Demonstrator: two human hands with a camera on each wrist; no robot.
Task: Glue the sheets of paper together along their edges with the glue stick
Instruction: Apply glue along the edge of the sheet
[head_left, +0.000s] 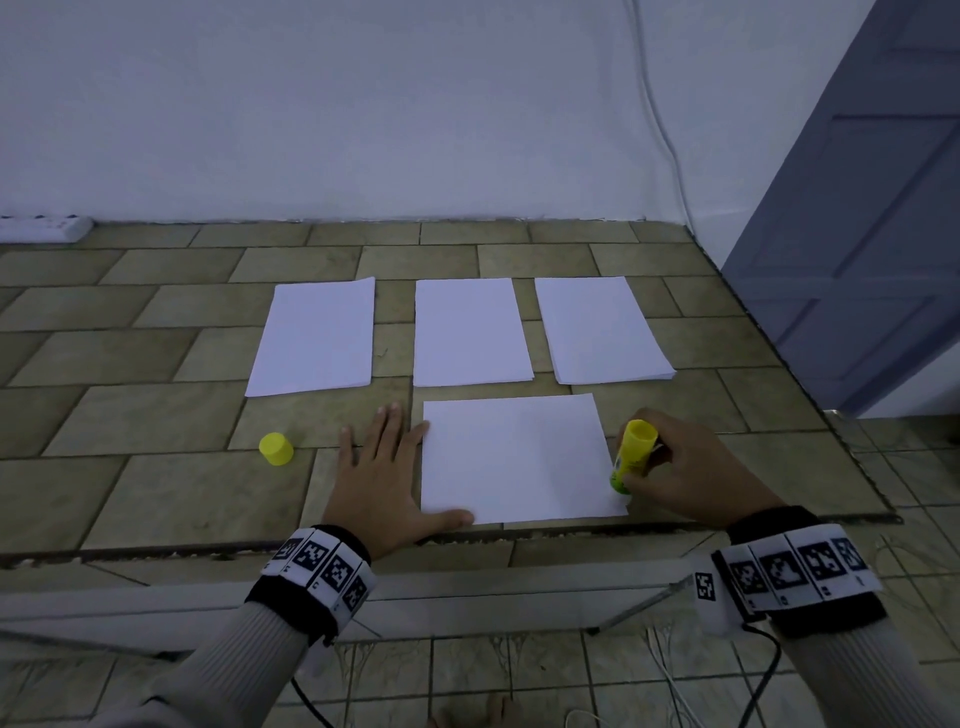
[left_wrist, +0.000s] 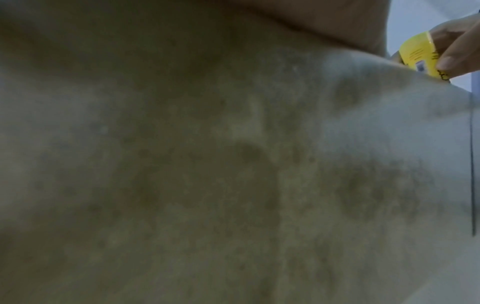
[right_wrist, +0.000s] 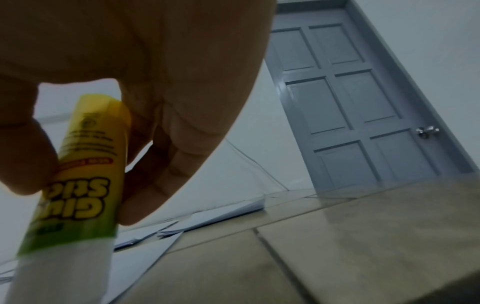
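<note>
On the tan tiled tabletop (head_left: 156, 415), three white paper stacks (head_left: 470, 332) lie in a row behind a single white sheet of paper (head_left: 514, 460). The left hand (head_left: 382, 478) lies flat, fingers straight, pressing the sheet's left edge. The right hand (head_left: 685, 467) grips the yellow-and-green glue stick (head_left: 631, 454), tip down at the sheet's right edge (near corner). Its round yellow cap (head_left: 276, 448) sits apart, left.

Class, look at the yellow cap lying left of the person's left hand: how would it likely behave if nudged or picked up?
The yellow cap looks small, hollow plastic, so probably light. Being round, it may roll if tipped on its side. The tiled surface looks smooth, so a nudge would likely slide it.
</note>
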